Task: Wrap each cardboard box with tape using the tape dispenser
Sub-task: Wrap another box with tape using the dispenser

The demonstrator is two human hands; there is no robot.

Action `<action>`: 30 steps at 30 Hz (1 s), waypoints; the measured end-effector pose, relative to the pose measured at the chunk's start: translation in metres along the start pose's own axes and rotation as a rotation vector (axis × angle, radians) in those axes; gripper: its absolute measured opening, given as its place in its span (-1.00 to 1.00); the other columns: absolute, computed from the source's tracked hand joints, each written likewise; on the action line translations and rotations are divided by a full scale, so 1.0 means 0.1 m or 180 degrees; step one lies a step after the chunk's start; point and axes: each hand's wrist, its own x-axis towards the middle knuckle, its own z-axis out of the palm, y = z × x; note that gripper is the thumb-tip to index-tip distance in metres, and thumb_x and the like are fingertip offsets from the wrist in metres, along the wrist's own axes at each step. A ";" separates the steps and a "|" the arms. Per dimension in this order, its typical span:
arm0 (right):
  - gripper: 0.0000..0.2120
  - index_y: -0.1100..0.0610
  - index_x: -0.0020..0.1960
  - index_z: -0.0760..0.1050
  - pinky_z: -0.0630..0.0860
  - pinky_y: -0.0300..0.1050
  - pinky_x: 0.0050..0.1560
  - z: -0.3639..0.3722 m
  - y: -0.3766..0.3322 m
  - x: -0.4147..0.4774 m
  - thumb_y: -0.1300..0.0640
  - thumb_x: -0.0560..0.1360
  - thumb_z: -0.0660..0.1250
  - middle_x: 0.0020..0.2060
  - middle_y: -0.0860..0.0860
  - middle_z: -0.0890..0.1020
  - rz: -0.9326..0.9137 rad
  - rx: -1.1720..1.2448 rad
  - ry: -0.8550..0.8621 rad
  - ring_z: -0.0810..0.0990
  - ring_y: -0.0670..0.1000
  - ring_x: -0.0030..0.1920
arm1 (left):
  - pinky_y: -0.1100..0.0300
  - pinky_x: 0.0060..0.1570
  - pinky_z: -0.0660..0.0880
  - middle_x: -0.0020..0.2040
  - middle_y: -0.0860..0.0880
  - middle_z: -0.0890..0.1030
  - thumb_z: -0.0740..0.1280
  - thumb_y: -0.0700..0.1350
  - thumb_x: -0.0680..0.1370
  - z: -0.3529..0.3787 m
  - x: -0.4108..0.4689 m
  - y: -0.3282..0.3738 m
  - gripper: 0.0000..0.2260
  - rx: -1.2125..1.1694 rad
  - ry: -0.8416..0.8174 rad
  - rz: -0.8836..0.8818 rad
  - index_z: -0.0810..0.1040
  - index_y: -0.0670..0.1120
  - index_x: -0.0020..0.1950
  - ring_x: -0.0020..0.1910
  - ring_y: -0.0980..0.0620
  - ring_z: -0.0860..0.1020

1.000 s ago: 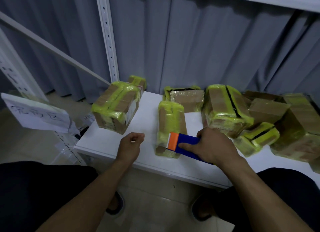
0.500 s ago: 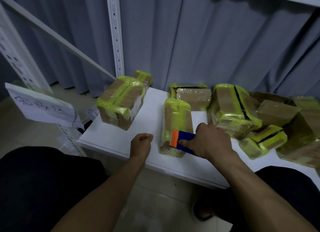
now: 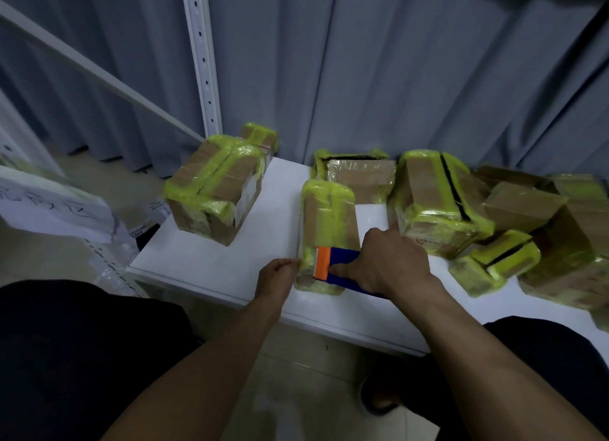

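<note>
- My right hand (image 3: 385, 262) grips the tape dispenser (image 3: 333, 269), blue body with an orange front end, fingers wrapped over it.
- The dispenser sits pressed on the near end of the center box (image 3: 328, 223), orange end pointing left.
- My left hand (image 3: 276, 276) is loosely curled, fingertips touching the near left edge of that same box; whether it pinches tape there I cannot tell.
- Center box is cardboard with yellow-green tape (image 3: 324, 192) over its far end and along its sides, lying lengthwise near-to-far on the white table (image 3: 230, 259), close to the near edge.
- Left box (image 3: 214, 190) stands at the far left corner of the table, taped in yellow-green strips, a white label on its right face, apart from the center box.
- A smaller taped box (image 3: 260, 137) is just behind the left one.
- Another box (image 3: 359, 177) lies flat behind the center box, against the curtain (image 3: 395, 61).
- Large taped box (image 3: 435, 200) with a black strip across its top sits just right of my right hand.
- Right of that, a heap of boxes (image 3: 540, 229), some bare cardboard, some taped, touching each other.
- A small yellow-green box (image 3: 494, 262) lies nearest in that heap.
- White shelf post (image 3: 202, 55) rises behind the left box.
- Paper sign (image 3: 52, 203) with handwriting at far left, off the table.
- My dark-clothed legs (image 3: 82, 358) show below the table edge.
</note>
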 end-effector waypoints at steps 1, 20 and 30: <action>-0.35 0.07 0.02 0.30 0.44 -0.03 -0.05 0.00 0.00 0.00 -0.45 0.37 0.41 -0.20 -0.02 0.31 0.0005 0.0005 -0.0014 0.58 0.16 0.11 | 0.19 -0.12 0.43 0.00 -0.05 0.61 0.38 -0.07 0.54 0.00 0.01 0.01 -0.89 0.0038 -0.0031 -0.0021 0.60 -0.01 0.05 -0.14 0.06 0.51; -0.33 0.07 0.00 0.33 0.45 -0.04 -0.10 0.02 0.10 0.03 -0.48 0.33 0.42 -0.20 -0.03 0.38 0.0075 0.0091 -0.0012 0.46 0.09 -0.11 | 0.09 0.28 0.51 0.35 0.21 0.53 0.26 -0.08 0.66 -0.21 -0.14 -0.18 -0.64 0.0808 -0.0769 0.1861 0.41 0.23 0.43 0.29 0.17 0.53; -0.32 0.07 0.00 0.35 0.53 -0.04 -0.11 0.11 0.25 0.04 -0.49 0.32 0.43 -0.24 -0.04 0.41 0.0096 0.0222 0.0055 0.54 0.08 -0.12 | 0.15 0.18 0.56 0.38 0.12 0.53 0.36 0.17 0.53 -0.38 -0.07 0.12 -0.55 0.2576 -0.0432 0.3981 0.54 0.05 0.39 0.30 0.18 0.51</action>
